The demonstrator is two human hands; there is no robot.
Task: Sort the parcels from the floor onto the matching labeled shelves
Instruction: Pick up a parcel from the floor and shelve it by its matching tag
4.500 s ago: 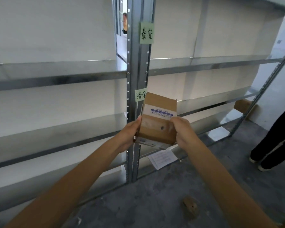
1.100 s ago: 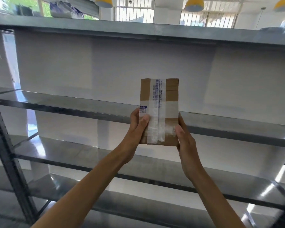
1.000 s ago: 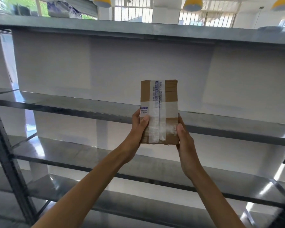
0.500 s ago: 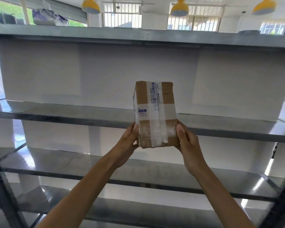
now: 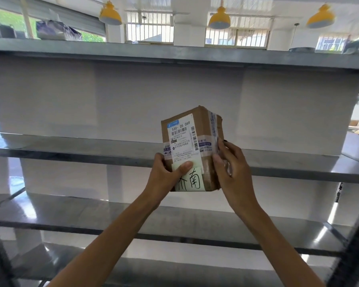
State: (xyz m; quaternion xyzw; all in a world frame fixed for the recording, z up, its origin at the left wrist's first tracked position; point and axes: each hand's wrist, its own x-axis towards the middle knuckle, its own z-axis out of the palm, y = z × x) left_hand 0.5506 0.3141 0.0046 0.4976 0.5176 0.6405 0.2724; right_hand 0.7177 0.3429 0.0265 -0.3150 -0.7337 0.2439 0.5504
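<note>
1. Brown cardboard parcel point(image 5: 205, 129), a small box sealed with clear tape printed in blue point(image 5: 214, 129), is held up in the air between both hands in front of the shelving and rests on no shelf. It is tilted, with one top corner pointing up.
2. A white shipping label point(image 5: 181, 139) with barcodes and the printed number "530- 05 069" covers the face turned to the camera. Below it a pale green sticky note point(image 5: 192, 180) with two handwritten black characters sits at the lower edge of that face.
3. The left hand point(image 5: 164, 177) grips the lower left side of the parcel. Its thumb point(image 5: 183, 167) presses on the top of the sticky note, and its other fingers are hidden behind the box.
4. The right hand point(image 5: 232, 166) holds the lower right side, its fingers point(image 5: 221, 160) curled against the taped face.
5. Behind the parcel runs the front edge of a grey metal shelf point(image 5: 71, 150), with a white back panel point(image 5: 153, 96) above it.
6. A higher metal shelf point(image 5: 174, 52) spans the view overhead, and a lower one point(image 5: 91, 216) lies beneath the forearms.
7. Beyond the top shelf hang yellow pendant lamps point(image 5: 219, 19) in front of barred windows point(image 5: 149, 32).
</note>
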